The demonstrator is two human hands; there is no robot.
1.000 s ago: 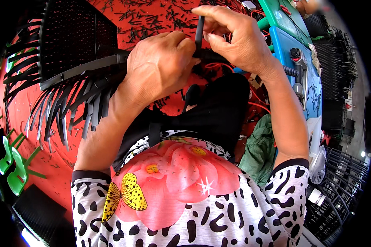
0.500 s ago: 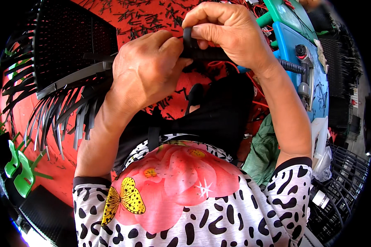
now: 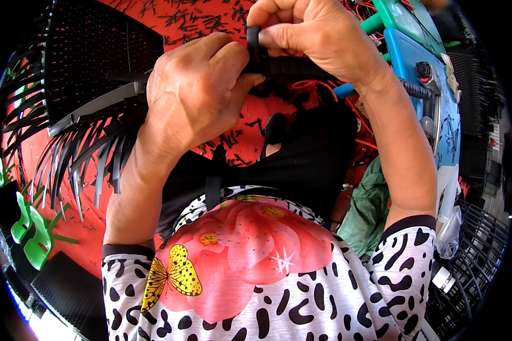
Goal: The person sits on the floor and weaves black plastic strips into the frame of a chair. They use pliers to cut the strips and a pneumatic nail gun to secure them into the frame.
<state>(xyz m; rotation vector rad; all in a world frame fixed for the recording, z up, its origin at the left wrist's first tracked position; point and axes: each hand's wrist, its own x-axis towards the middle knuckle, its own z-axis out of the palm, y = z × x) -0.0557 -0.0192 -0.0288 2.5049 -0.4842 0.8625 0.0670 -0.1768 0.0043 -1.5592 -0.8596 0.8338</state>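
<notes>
Woven panel [image 3: 99, 48]: its dark weave is appearing complete across the face that is being shown.
Loose ends [image 3: 74, 150]: many flat black ends are hanging free along the panel's left and lower edges; none is visibly being fastened.
Black bar [image 3: 297, 67]: it is being held to the right of the woven panel; a ridged surface is being shown past the left hand, so some wrapping is seemingly done there. Whether it is being joined to the panel cannot be told.
Black strip [image 3: 253, 40]: it is being held standing up from the bar, to the right of the panel.
Left hand [image 3: 194, 88]: its fingers are being kept curled over the bar, just right of the panel; their pads are being hidden.
Right hand [image 3: 318, 34]: the strip is being pinched between thumb and fingers, farther right of the panel than the left hand.
Progress: the weave is seemingly being left as done, while the strip and the panel's loose ends are appearing unsecured; the bar's hidden stretch cannot be judged.
Surroundings: black scraps [image 3: 202, 21] are lying on the red floor [image 3: 88, 230] right of the panel; a blue surface [image 3: 450, 139] bearing a tool [image 3: 424, 70] is standing well to its right.
</notes>
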